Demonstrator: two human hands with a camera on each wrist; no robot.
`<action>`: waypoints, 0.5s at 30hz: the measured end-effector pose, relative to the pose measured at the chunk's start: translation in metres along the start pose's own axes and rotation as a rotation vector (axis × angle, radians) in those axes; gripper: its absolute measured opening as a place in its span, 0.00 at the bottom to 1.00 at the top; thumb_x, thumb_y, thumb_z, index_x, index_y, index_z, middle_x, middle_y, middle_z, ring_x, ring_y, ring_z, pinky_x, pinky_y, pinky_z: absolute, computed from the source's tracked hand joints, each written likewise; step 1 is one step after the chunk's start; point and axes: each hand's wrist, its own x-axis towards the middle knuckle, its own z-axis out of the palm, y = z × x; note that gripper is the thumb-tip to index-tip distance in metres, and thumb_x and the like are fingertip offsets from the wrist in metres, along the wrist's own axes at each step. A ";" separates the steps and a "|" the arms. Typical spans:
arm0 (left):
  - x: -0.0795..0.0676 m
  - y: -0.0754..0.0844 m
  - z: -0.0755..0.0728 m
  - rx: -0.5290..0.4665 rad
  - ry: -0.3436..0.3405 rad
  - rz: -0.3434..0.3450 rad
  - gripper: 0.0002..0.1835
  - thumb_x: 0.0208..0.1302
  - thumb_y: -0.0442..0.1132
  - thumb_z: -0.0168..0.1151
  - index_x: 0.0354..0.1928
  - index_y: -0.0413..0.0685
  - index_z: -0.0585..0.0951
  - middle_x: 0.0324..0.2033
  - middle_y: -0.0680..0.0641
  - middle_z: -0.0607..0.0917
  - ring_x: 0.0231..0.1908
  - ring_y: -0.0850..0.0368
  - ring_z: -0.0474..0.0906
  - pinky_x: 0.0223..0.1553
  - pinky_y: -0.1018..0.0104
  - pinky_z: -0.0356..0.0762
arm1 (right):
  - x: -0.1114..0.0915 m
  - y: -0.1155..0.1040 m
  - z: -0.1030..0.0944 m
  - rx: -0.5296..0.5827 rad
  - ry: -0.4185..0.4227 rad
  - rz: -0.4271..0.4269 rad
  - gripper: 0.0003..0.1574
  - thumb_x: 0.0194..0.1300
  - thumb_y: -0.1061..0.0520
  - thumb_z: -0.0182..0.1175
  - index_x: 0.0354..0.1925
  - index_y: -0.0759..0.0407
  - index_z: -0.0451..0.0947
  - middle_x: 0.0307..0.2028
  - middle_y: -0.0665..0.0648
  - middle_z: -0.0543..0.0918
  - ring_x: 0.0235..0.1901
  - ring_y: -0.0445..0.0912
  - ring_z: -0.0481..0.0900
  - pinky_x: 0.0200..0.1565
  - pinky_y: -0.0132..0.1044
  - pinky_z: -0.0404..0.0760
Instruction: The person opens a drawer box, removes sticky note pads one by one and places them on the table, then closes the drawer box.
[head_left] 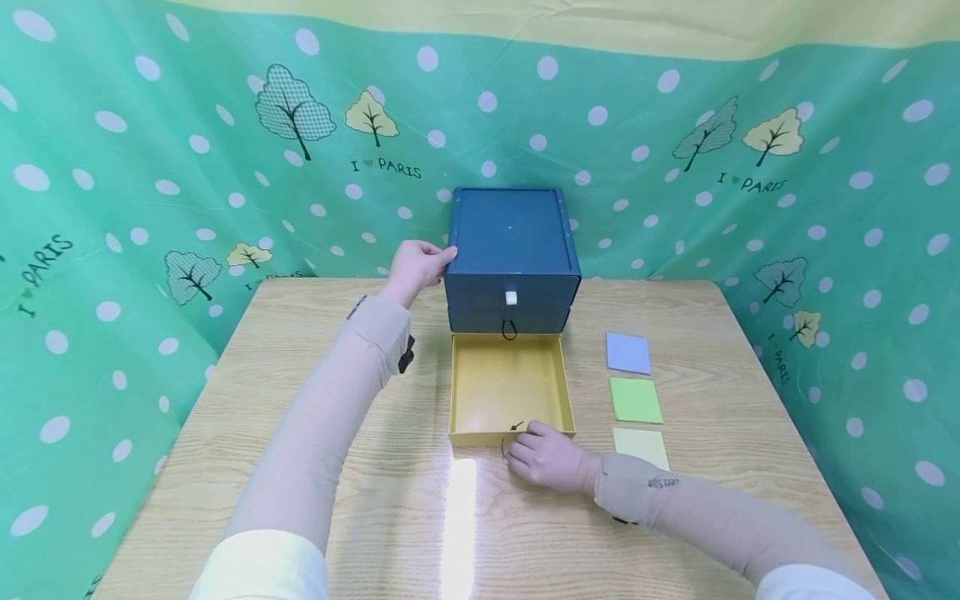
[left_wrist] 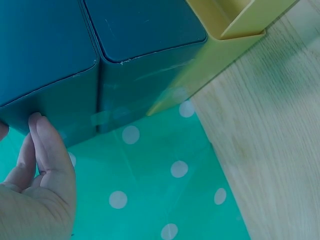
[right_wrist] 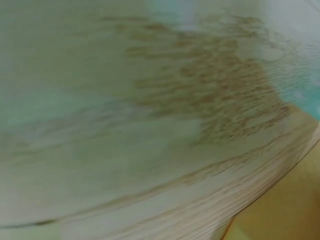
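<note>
A stacked drawer unit has dark blue drawers (head_left: 513, 232) on top and a yellow drawer (head_left: 510, 379) at the bottom, pulled far out; its tray holds no objects. My left hand (head_left: 417, 265) rests against the blue casing's left side, its fingers (left_wrist: 50, 137) fairly straight on the wall in the left wrist view. At the yellow drawer's front right corner, my right hand (head_left: 553, 458) grips the front wall with curled fingers, right beside a thin black cord loop (head_left: 503, 448). The cord's knot (head_left: 514, 427) shows inside the front wall. The right wrist view is mostly blurred wood grain.
Blue (head_left: 628, 353), green (head_left: 636, 400) and pale yellow (head_left: 641, 448) paper squares lie in a column right of the drawer. A white knob (head_left: 512, 297) and a black loop (head_left: 509, 330) mark the blue drawers. Behind the wooden table (head_left: 360, 517) hangs a green dotted cloth (head_left: 420, 92).
</note>
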 end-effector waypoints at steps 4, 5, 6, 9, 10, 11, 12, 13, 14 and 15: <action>0.000 0.001 0.000 -0.001 0.003 0.000 0.22 0.65 0.49 0.59 0.50 0.38 0.80 0.50 0.42 0.82 0.51 0.51 0.80 0.50 0.61 0.81 | 0.000 0.000 0.000 0.008 0.002 0.008 0.26 0.68 0.65 0.34 0.32 0.51 0.80 0.28 0.45 0.80 0.28 0.40 0.76 0.34 0.30 0.72; 0.000 0.001 0.000 0.000 0.005 -0.001 0.22 0.65 0.49 0.60 0.50 0.38 0.80 0.50 0.42 0.82 0.51 0.51 0.80 0.50 0.61 0.81 | 0.000 0.000 0.000 0.010 0.003 0.009 0.26 0.68 0.65 0.34 0.32 0.51 0.80 0.28 0.45 0.81 0.29 0.40 0.77 0.35 0.30 0.72; 0.000 0.001 0.000 0.000 0.007 -0.001 0.22 0.65 0.49 0.60 0.50 0.38 0.80 0.50 0.42 0.82 0.51 0.51 0.80 0.50 0.61 0.81 | 0.000 0.000 0.000 0.012 0.004 0.009 0.26 0.68 0.65 0.35 0.32 0.51 0.80 0.28 0.46 0.81 0.29 0.40 0.77 0.35 0.30 0.72; 0.000 0.001 0.000 -0.001 0.007 0.001 0.22 0.65 0.50 0.59 0.50 0.38 0.80 0.50 0.42 0.82 0.51 0.51 0.80 0.50 0.61 0.81 | -0.001 0.000 -0.001 0.014 0.006 0.010 0.26 0.68 0.65 0.35 0.32 0.51 0.80 0.28 0.45 0.81 0.29 0.40 0.77 0.35 0.30 0.72; 0.000 0.001 0.000 -0.002 0.007 0.002 0.22 0.65 0.50 0.60 0.50 0.38 0.80 0.50 0.42 0.82 0.50 0.51 0.80 0.50 0.61 0.81 | 0.000 0.000 -0.001 0.012 0.007 0.010 0.26 0.68 0.65 0.35 0.32 0.51 0.80 0.28 0.45 0.81 0.29 0.40 0.77 0.35 0.30 0.72; -0.001 0.001 0.000 -0.001 0.007 0.001 0.22 0.65 0.50 0.59 0.50 0.38 0.80 0.50 0.42 0.82 0.50 0.51 0.80 0.50 0.61 0.81 | 0.000 0.001 -0.002 0.011 0.007 0.009 0.26 0.68 0.65 0.35 0.32 0.51 0.80 0.28 0.45 0.81 0.29 0.40 0.77 0.35 0.30 0.72; -0.001 0.001 0.000 -0.001 0.007 0.000 0.22 0.65 0.50 0.59 0.50 0.38 0.80 0.50 0.42 0.82 0.50 0.51 0.80 0.50 0.61 0.82 | 0.000 0.001 -0.002 0.012 0.011 0.009 0.27 0.68 0.66 0.35 0.31 0.51 0.80 0.28 0.45 0.81 0.28 0.40 0.77 0.34 0.30 0.73; -0.001 0.000 0.000 0.000 0.007 0.000 0.22 0.65 0.50 0.59 0.50 0.39 0.80 0.50 0.42 0.82 0.50 0.51 0.80 0.50 0.61 0.82 | 0.000 0.000 -0.001 0.011 0.014 0.008 0.27 0.68 0.66 0.34 0.31 0.50 0.80 0.27 0.45 0.81 0.28 0.40 0.77 0.34 0.30 0.73; -0.001 0.000 0.000 0.000 0.008 0.000 0.22 0.65 0.50 0.60 0.50 0.39 0.80 0.50 0.42 0.82 0.50 0.51 0.80 0.49 0.61 0.82 | 0.000 0.001 -0.001 0.010 0.018 0.006 0.28 0.68 0.66 0.34 0.30 0.50 0.80 0.27 0.45 0.81 0.28 0.40 0.77 0.34 0.30 0.73; -0.002 0.000 0.000 0.000 0.008 0.001 0.22 0.65 0.50 0.60 0.50 0.39 0.80 0.50 0.42 0.82 0.50 0.51 0.80 0.49 0.61 0.82 | 0.001 0.001 -0.002 0.011 0.022 0.003 0.27 0.67 0.66 0.35 0.29 0.50 0.80 0.27 0.45 0.81 0.27 0.39 0.76 0.33 0.30 0.73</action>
